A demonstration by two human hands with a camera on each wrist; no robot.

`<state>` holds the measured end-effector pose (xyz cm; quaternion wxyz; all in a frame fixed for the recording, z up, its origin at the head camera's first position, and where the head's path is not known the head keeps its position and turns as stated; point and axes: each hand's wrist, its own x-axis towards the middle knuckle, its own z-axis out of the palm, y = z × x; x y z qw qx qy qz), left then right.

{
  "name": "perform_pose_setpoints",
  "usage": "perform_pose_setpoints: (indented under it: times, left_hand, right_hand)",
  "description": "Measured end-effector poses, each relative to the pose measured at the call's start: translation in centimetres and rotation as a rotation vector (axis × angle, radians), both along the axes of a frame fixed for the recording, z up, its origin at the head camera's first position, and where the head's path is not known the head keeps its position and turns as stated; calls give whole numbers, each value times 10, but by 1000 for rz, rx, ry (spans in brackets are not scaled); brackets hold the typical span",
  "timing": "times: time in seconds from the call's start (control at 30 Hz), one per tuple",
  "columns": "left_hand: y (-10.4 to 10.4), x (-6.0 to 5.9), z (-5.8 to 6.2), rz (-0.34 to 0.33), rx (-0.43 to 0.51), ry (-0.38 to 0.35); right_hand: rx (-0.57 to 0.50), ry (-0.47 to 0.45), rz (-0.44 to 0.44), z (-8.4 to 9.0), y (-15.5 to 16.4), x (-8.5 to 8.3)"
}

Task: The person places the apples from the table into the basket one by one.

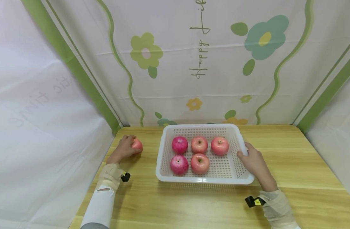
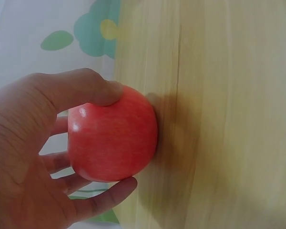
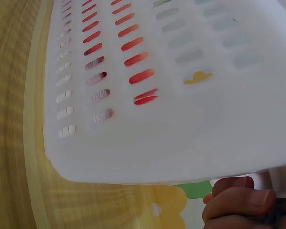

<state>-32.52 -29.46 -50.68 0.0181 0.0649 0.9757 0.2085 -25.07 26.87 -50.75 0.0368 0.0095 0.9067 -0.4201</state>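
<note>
On the left of the table, my left hand [image 1: 124, 148] grips a pinkish-red apple [image 1: 137, 145]. Seen from the left wrist, the thumb lies over the apple's [image 2: 114, 138] upper side and the fingers wrap behind and beneath it. A white plastic basket [image 1: 199, 180] with slotted walls stands at the middle of the table. Inside it are three light red apples [image 1: 220, 146] and two deeper magenta, streaked round fruits [image 1: 179, 145]. My right hand [image 1: 253, 160] holds the basket's right rim, its fingers curled at the edge in the right wrist view.
The wood-grain table [image 1: 295, 165] extends to both sides of the basket. A white cloth backdrop [image 1: 175, 79] with printed flowers rises right behind the table's far edge. White cloth walls [image 1: 49, 127] flank it, with green strips along the corners.
</note>
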Motion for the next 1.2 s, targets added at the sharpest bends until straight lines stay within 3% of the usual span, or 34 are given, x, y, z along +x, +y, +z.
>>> perform_pose_setpoints:
  times: [0.4,1.2]
  left_hand:
    - [0,3,3,19,16,-8]
    - [-6,4,18,-24,-30,36]
  right_hand:
    - [2,-15,-6,0,0,2]
    - [-1,-4,-3,1,-1,1]
